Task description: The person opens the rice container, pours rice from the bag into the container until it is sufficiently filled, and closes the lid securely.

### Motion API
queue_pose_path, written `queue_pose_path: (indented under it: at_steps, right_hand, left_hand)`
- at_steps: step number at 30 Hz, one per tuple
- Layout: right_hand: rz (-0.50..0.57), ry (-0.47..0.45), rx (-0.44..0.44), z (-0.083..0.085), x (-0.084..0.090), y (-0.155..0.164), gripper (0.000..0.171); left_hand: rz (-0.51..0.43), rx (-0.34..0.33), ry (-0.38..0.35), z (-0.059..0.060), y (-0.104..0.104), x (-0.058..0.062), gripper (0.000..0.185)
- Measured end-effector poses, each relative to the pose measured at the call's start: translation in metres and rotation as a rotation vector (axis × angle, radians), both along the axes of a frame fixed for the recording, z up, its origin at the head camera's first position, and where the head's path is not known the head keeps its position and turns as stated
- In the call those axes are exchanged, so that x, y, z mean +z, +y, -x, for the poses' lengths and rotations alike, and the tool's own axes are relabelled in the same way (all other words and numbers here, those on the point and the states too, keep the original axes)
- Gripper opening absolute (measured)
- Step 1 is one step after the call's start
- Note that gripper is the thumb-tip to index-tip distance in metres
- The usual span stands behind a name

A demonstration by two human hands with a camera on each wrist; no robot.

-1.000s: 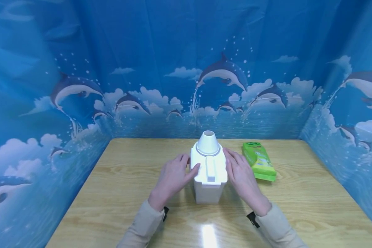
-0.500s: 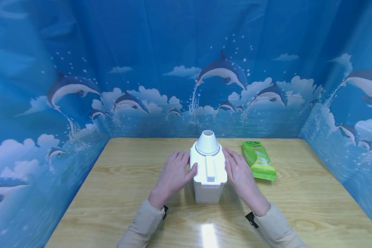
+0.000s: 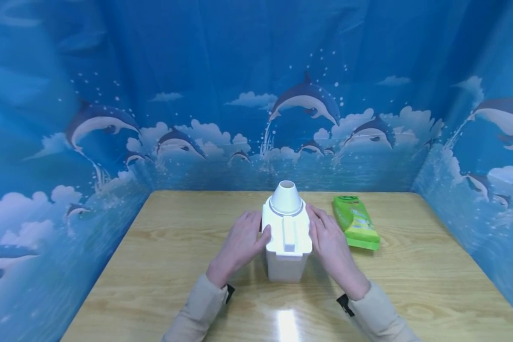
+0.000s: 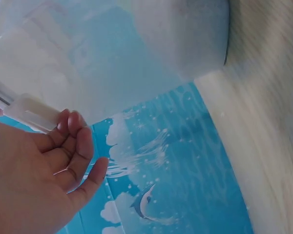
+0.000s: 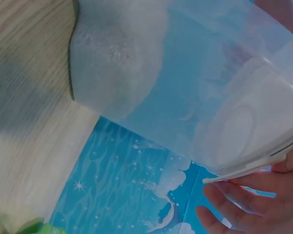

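Observation:
A translucent storage container (image 3: pixel 285 269) stands upright on the table. It has a white lid (image 3: pixel 275 237) with a cone-shaped spout (image 3: pixel 286 198). Pale powder (image 5: pixel 119 53) fills its bottom, seen through the wall in both wrist views. My left hand (image 3: pixel 241 240) holds the lid's left side, thumb on top and fingers curled at a side clip (image 4: pixel 33 111). On the opposite side, my right hand (image 3: pixel 331 242) grips the lid edge, fingers under a clip flap (image 5: pixel 249 169) that stands slightly out. The right thumb is mostly hidden in the right wrist view.
A green soft packet (image 3: pixel 356 222) lies to the right of the container, close to my right hand. The wooden table (image 3: pixel 154 270) meets a blue dolphin-printed curtain (image 3: pixel 205 95) at the back and both sides.
Both hands stay at the lid with only slight shifts; the left fingers have drawn a little closer together. The container and the packet have not moved.

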State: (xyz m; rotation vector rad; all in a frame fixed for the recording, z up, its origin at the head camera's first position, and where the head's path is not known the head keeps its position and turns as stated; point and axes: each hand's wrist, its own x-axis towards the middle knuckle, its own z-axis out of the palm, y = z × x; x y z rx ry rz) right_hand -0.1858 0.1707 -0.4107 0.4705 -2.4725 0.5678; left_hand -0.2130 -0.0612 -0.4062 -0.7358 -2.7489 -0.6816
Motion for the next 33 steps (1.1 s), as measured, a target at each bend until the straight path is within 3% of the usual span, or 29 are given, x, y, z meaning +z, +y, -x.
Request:
queue_pose_path:
  at_steps: [11,22,29,33]
  right_hand:
    - [-0.034,-0.033,-0.008,-0.002,0.002,0.002,0.043]
    - [-0.037,-0.029,-0.016,-0.002,0.002,0.003,0.042]
    - [-0.035,-0.018,-0.031,-0.001,0.002,0.004,0.042]
    - [-0.020,-0.017,-0.042,-0.001,0.004,0.005,0.041]
  left_hand:
    - [0.012,0.037,-0.015,-0.004,-0.002,0.003,0.036]
    - [0.100,0.166,0.036,-0.013,0.000,0.012,0.068]
    - [0.153,0.131,0.064,-0.023,0.005,0.022,0.062]
    - [0.166,0.111,0.077,-0.026,0.008,0.022,0.061]
